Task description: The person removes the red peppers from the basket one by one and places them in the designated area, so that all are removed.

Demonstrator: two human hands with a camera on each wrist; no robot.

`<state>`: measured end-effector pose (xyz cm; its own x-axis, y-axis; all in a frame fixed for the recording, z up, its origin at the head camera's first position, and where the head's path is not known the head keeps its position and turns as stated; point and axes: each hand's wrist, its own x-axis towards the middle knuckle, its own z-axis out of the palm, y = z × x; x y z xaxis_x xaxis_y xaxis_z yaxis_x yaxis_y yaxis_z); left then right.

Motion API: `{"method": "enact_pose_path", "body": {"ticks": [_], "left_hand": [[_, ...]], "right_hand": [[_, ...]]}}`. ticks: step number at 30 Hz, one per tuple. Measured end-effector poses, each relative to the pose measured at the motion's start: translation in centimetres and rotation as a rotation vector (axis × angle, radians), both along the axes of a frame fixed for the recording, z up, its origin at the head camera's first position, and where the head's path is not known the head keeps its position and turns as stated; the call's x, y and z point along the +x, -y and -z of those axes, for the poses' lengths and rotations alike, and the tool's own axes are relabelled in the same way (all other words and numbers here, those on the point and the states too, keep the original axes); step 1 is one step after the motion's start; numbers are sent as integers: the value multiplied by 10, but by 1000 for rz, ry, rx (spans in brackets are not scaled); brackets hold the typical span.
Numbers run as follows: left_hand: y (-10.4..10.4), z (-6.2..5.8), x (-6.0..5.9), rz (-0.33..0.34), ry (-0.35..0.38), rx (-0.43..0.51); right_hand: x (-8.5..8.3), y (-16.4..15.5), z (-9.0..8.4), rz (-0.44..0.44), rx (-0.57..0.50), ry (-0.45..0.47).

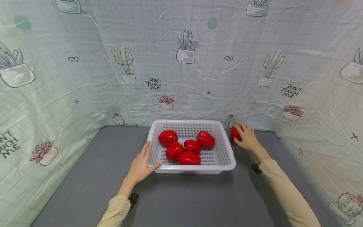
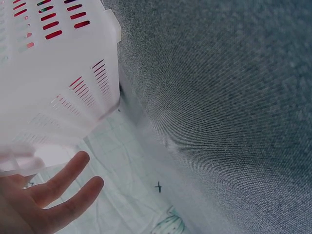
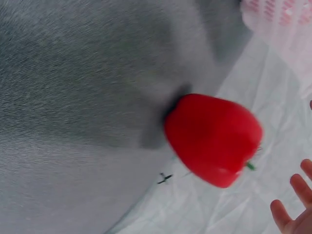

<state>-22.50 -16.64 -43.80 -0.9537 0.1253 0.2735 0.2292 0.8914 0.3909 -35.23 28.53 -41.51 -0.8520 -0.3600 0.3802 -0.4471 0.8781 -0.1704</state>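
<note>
A white plastic basket [image 1: 227, 157] with slotted walls holds several red bell peppers [image 1: 189, 158], some with green stems showing. My left hand [image 1: 141, 166] rests at the basket's left end, fingers spread along the rim and thumb over the front corner. In the left wrist view, two fingers [image 2: 73, 204] stretch past the basket wall. To the right of the basket, one more red bell pepper [image 3: 212, 139] sits on the table by the back cloth. My right hand [image 1: 248, 138] reaches over it, overlapping it in the head view; the right wrist view shows the fingers apart from it.
A grey table [image 1: 187, 198] lies under everything. Around its back and sides hangs a pale cloth [image 1: 215, 78] printed with cacti, close behind the basket and the lone bell pepper.
</note>
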Motion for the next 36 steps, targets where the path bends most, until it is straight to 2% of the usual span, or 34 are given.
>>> {"method": "enact_pose_path", "body": {"ticks": [7, 15, 22, 30, 36], "left_hand": [[0, 0, 1, -8, -8, -19], [1, 0, 1, -12, -26, -47], [0, 0, 0, -19, -38, -82], [-1, 1, -2, -22, -45, -83], [0, 2, -1, -19, -41, -77]], "right_hand": [[9, 13, -16, -44, 38, 0], [19, 37, -45, -99, 80, -13], [29, 64, -70, -119, 113, 59], [35, 89, -82, -157, 108, 48], [32, 107, -84, -158, 99, 20]]}}
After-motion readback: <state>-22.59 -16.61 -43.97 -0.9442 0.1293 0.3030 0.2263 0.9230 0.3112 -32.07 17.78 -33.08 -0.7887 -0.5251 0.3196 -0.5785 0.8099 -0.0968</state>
